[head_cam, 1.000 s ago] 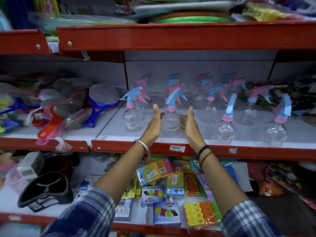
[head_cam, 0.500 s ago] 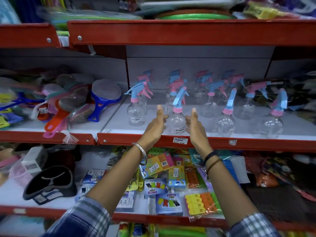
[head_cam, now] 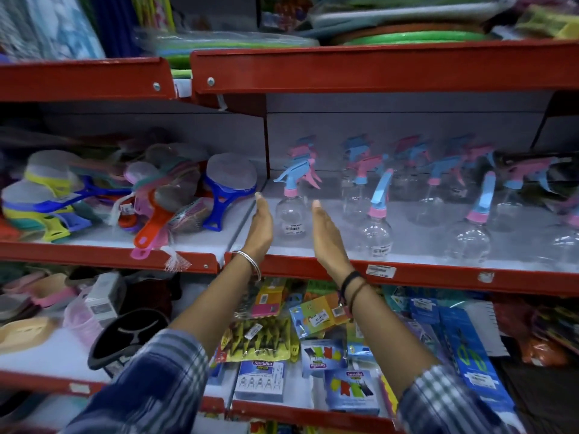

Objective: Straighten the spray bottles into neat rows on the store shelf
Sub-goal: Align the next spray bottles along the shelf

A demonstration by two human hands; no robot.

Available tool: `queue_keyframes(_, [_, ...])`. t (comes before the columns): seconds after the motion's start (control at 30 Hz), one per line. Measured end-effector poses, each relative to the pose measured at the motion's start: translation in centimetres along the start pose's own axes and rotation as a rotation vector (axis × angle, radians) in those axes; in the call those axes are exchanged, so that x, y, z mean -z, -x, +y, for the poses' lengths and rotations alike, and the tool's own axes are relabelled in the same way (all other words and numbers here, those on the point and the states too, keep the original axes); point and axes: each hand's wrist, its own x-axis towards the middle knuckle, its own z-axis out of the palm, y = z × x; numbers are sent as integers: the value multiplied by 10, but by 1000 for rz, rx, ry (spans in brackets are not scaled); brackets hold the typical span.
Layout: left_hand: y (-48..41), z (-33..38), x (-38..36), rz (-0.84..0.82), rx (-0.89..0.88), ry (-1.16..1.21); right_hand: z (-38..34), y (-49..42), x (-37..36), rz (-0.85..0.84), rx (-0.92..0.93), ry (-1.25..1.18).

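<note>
Several clear spray bottles with blue and pink trigger heads stand in rows on the white middle shelf (head_cam: 416, 245). The leftmost front bottle (head_cam: 289, 214) has a blue head and pink collar. My left hand (head_cam: 261, 225) is flat and upright just left of it, my right hand (head_cam: 327, 230) just right of it; both palms face the bottle without clearly touching it. The bottle beside it in the front row (head_cam: 376, 228) stands to the right of my right hand, and another (head_cam: 470, 239) further right. The back rows are blurred.
Left section holds a heap of coloured plastic brushes and scrubbers (head_cam: 150, 195). A red shelf lip (head_cam: 407, 274) with a price tag runs in front. Below lie packets of clothes pegs (head_cam: 260, 343) and a black tray (head_cam: 128, 336). An upper red shelf (head_cam: 376, 67) overhangs.
Both hands have shifted left from around the second front bottle to flank the leftmost front bottle. The view has swung left and downward.
</note>
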Motion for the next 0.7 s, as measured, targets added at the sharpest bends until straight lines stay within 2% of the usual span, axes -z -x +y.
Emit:
queue_keyframes(0.07, [-4,2,4,-65,-1,-26,4,-20,-8,-27,-137,-7])
queue_keyframes(0.13, [-5,3,8,-131,-11,-31,5,-33,-14,-27,-183,-8])
queue_keyframes(0.27, [1,2,16,-217,-38,-78,5,-37,-21,-53,-199,-20])
queue_keyframes(0.7, [40,0,43,-289,-43,-146,4,7,-11,-24,-185,17])
